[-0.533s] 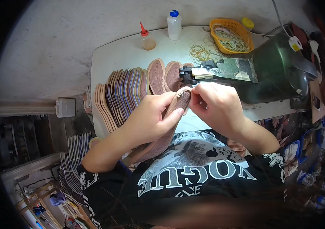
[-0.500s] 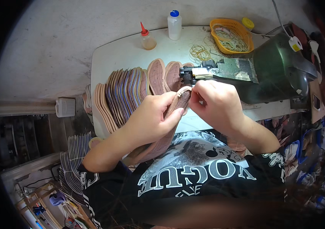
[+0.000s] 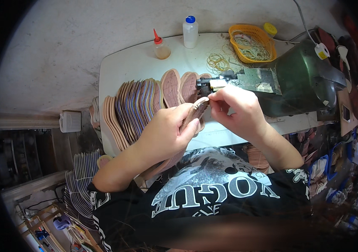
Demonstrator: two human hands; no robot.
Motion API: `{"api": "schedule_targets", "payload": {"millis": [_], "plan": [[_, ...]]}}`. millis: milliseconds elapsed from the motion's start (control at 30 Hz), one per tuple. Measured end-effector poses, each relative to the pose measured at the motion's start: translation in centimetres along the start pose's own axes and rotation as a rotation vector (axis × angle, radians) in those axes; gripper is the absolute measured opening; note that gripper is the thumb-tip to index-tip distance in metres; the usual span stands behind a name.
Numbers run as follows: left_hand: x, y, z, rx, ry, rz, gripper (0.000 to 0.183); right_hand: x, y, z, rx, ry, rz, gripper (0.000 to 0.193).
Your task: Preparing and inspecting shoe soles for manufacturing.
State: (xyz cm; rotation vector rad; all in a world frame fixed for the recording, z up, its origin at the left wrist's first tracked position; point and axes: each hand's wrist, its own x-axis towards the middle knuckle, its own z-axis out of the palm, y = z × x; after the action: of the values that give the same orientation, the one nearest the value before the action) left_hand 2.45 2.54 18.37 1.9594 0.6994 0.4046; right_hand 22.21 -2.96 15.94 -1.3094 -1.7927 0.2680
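Observation:
My left hand [image 3: 165, 126] is closed around a reddish-brown insole [image 3: 196, 111] with a woven-looking top and a pale edge. Its thumb lies on the near face. At the insole's upper tip, the thumb and fingers of my right hand [image 3: 239, 112] pinch the pale edge, which shows small notches or folds. The lower part of the insole runs down behind my left forearm. Just beyond my hands is the black head [image 3: 205, 85] of a green machine [image 3: 305, 86]. Behind my left hand, a row of stacked insoles [image 3: 135, 110] leans across the white table [image 3: 124, 63].
Near the back edge stand a red-tipped squeeze bottle [image 3: 162, 51] and a blue-capped bottle [image 3: 190, 33]. An orange basket [image 3: 234, 41] holds pale bands, with loose rubber bands [image 3: 217, 63] beside it. More bundled insoles [image 3: 80, 180] stand low on the left.
My right hand has opened slightly from a tighter curl into a fingertip pinch at the insole's tip. The insole has tilted so its edge shows more. The view has shifted a little.

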Motion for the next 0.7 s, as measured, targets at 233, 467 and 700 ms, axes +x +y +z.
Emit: {"api": "schedule_targets", "payload": {"millis": [233, 467, 700], "plan": [[0.3, -0.2, -0.1, 0.109, 0.021, 0.065, 0.028, -1.6, -0.8, 0.6, -0.039, 0.167, -0.041, 0.015], [2.4, -1.5, -1.4, 0.181, -0.226, 0.051, 0.025, -3.2, 1.5, 1.6, 1.003, -0.226, 0.527, 0.016], [7.8, -3.8, -3.4, 0.286, -0.399, -0.327, 0.038, -4.4, 1.9, 5.1, 1.222, 0.110, 0.845, 0.021]]}}
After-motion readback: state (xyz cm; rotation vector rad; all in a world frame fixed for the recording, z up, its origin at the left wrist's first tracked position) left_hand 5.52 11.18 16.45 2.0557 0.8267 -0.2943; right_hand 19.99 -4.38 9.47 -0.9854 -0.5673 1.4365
